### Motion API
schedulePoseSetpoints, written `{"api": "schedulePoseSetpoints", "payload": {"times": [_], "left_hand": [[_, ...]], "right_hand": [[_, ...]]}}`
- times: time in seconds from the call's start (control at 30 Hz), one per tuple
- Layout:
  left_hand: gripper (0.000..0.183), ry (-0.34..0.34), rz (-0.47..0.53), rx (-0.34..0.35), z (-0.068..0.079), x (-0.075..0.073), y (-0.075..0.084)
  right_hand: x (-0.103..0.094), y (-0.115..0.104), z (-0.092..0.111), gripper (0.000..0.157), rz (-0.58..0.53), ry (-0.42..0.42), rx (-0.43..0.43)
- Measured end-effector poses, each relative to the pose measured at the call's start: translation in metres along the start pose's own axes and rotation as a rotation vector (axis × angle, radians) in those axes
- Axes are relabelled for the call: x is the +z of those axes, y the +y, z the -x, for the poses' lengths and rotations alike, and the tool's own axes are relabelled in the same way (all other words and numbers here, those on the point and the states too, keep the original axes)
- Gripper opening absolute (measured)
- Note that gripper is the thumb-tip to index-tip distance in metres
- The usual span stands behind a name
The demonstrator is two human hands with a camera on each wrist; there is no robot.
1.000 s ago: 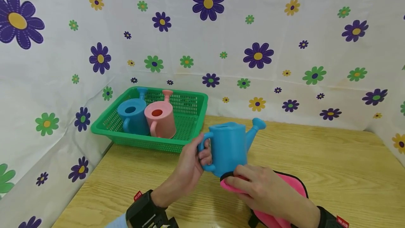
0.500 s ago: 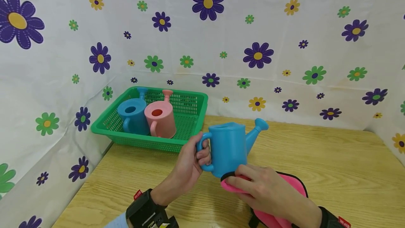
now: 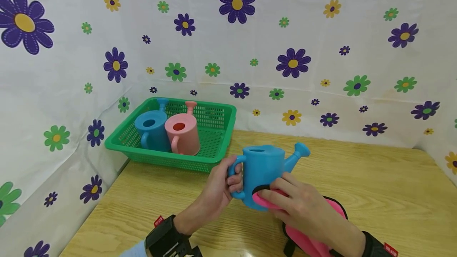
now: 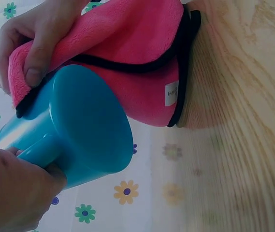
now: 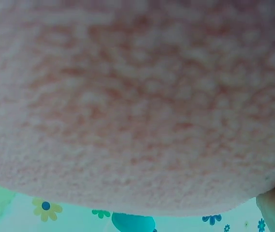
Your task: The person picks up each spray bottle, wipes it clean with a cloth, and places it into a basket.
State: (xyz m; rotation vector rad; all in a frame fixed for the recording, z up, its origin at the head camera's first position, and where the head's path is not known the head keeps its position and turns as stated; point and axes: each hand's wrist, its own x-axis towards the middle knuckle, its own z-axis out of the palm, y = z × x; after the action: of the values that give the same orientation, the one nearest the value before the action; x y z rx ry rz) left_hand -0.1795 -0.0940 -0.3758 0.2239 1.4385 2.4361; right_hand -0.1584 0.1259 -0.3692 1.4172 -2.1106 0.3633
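My left hand (image 3: 220, 185) grips the handle of a blue toy watering can (image 3: 262, 169) and holds it above the table, spout pointing right. In the left wrist view the can's flat base (image 4: 91, 121) faces the camera. My right hand (image 3: 303, 205) pinches a pink cloth with black edging (image 3: 335, 208) and presses it against the can's lower side. The rest of the cloth (image 4: 142, 89) hangs below that hand, with a small white label (image 4: 171, 93) on it. Pink fabric (image 5: 137, 121) fills most of the right wrist view and hides the hand's work there.
A green plastic basket (image 3: 214, 162) stands at the back left of the wooden table (image 3: 375, 185). Inside it are a blue watering can (image 3: 152, 130) and a pink one (image 3: 183, 134). A white flower-patterned sheet (image 3: 200, 50) hangs behind.
The held watering can has moved slightly right and down, its top tipping into view more. My right hand has slid the cloth a little up along the can's side. The basket stays put.
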Motion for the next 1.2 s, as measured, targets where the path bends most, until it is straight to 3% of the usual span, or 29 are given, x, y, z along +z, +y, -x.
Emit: {"api": "schedulePoseSetpoints", "payload": {"times": [0.27,0.87,1.2], "left_hand": [[0.036,-0.028,-0.039,-0.002,0.000,0.003,-0.004],[0.037,-0.041,-0.135,-0.021,0.000,0.003,-0.010],[0.037,-0.029,-0.187,-0.053,0.001,0.001,-0.011]], "right_hand": [[-0.004,0.006,0.002,0.032,-0.035,0.040,0.050],[-0.011,0.013,0.000,0.030,0.043,0.163,0.098],[-0.021,0.016,0.000,0.041,0.082,0.124,0.201]]}}
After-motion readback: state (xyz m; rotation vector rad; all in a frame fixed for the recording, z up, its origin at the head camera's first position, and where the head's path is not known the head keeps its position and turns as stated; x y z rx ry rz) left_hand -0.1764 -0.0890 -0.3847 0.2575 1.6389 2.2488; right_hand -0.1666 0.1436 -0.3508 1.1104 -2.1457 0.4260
